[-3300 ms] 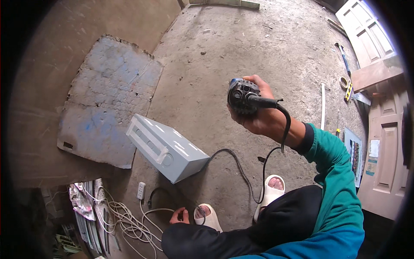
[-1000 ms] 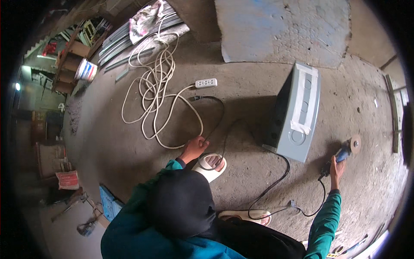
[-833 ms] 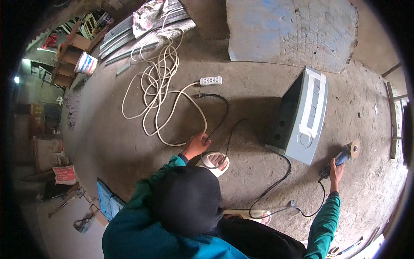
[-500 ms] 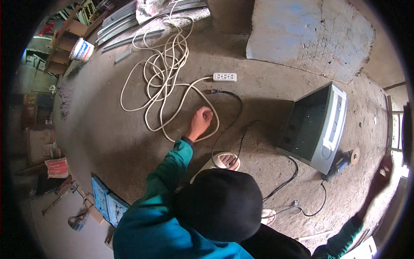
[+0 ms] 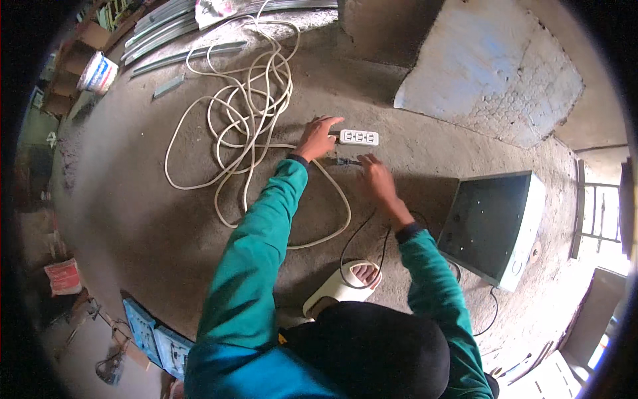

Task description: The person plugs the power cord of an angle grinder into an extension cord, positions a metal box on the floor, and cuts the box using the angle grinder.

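My left hand [image 5: 318,138] is open at the cord end of a white power strip [image 5: 359,137], index finger stretched out and thumb apart. The strip lies on the floor with its sockets facing up. Just below it, my right hand [image 5: 380,179] has its fingers closed at the back of a black plug [image 5: 344,161], where its cord begins; my fingers hide part of the grip. The black cord [image 5: 343,256] loops down past a cream sandal [image 5: 339,290] on my foot. The strip's long cream cord [image 5: 249,113] lies in tangled loops to the left.
A grey box-shaped appliance with a dark front [image 5: 488,219] stands at the right. Metal strips [image 5: 166,30] and a white bucket [image 5: 98,73] are at the far left. A worn sheet [image 5: 492,73] lies at the far right. An open blue case [image 5: 156,336] sits at the near left.
My left hand has moved forward to the power strip. My right hand has come in from the far right to the plug. The whole view has shifted slightly.
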Available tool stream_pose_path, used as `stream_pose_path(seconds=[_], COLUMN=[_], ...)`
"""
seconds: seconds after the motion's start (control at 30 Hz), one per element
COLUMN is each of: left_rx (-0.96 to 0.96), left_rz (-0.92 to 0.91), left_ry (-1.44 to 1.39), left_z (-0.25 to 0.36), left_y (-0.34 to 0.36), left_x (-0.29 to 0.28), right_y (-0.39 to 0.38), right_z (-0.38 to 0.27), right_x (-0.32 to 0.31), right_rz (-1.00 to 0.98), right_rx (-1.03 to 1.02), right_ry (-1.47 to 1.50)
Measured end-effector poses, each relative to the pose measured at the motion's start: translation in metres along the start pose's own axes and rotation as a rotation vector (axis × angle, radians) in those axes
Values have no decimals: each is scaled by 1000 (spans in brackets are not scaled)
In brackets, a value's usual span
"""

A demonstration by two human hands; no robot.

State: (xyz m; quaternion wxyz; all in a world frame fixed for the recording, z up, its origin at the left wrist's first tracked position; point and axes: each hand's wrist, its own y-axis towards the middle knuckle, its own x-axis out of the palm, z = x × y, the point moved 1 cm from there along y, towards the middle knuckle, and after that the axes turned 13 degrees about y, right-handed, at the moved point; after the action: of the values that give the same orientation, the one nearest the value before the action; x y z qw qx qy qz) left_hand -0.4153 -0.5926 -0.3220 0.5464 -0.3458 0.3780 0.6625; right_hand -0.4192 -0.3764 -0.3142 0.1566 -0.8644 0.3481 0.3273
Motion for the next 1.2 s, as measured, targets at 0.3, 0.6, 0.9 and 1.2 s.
stream_pose_path(seconds=[0.3, 0.6, 0.9, 1.2], left_rx=[136, 51, 2, -25], left_rz=[-73, 129, 144, 91], left_ry=[52, -108, -21, 27], left_z=[-5, -26, -25, -19], left_y=[17, -6, -13, -11], left_x=[28, 49, 49, 51], right_y=[16, 45, 99, 123], right_z=[69, 23, 9, 9], right_x=[64, -47, -47, -40], right_rz=[33, 202, -234, -369], right_rx=[-373, -156, -104, -191], right_ry=[-319, -23, -620, -833])
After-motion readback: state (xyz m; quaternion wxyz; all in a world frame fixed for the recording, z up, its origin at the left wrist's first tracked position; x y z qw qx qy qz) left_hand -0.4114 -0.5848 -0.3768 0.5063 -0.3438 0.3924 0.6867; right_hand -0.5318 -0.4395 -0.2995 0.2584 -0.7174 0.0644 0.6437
